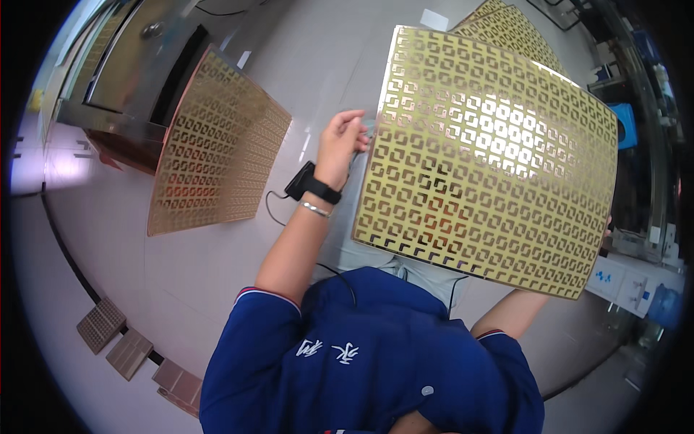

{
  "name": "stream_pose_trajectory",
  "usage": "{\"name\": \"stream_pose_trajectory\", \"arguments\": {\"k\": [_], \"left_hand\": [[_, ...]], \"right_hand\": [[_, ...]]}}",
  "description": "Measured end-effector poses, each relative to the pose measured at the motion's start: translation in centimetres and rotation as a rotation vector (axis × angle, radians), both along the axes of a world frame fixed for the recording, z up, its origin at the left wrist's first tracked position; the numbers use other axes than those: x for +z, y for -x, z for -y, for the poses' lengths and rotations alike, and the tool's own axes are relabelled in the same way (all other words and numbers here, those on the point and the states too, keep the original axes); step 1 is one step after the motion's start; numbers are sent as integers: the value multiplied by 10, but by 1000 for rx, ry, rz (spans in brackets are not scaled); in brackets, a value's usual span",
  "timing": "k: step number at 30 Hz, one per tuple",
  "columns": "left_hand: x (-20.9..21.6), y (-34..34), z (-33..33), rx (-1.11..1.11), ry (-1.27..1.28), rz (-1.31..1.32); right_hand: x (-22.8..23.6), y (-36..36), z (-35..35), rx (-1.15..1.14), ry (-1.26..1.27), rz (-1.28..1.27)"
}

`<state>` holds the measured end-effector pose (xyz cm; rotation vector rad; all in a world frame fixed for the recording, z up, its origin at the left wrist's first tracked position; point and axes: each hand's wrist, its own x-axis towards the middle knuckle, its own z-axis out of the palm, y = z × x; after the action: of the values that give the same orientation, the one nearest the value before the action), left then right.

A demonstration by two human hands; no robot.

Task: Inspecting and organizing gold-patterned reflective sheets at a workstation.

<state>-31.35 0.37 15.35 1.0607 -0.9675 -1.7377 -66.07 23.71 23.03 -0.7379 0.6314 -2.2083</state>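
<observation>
A large yellow-green panel (463, 173) covered in rows of shiny copper-coloured angular shapes, like a circuit board panel, is held up in front of me, tilted. My right hand (609, 226) grips it at the right edge; only a bit of the fingers shows, the rest hidden behind the panel. Beside the panel's left edge is my left hand (343, 145), its fingers loosely bent and apart, with nothing visible in them. A black band with a small black box (301, 181) and cable is on my left wrist.
At the left another patterned panel (213, 152) stands leaning on edge, near a metal cabinet (134, 65). More patterned panels (517, 32) are beyond the held one. Several small brown boards (101, 325) lie lower left. Equipment and a white cabinet (622, 282) line the right side.
</observation>
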Motion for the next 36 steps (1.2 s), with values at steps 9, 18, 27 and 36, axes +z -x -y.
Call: {"name": "stream_pose_trajectory", "arguments": {"k": [9,18,27,36], "left_hand": [[9,-58,-68,-138,-171,167],[17,-48,-89,-265,-231,206],[23,-22,-99,-86,-201,204],[18,-21,-95,-129,-150,219]], "right_hand": [[3,5,5,-66,-4,-22],[3,3,3,-185,-39,-31],[0,35,-25,-490,-296,177],[12,34,-30,-639,-527,273]]}}
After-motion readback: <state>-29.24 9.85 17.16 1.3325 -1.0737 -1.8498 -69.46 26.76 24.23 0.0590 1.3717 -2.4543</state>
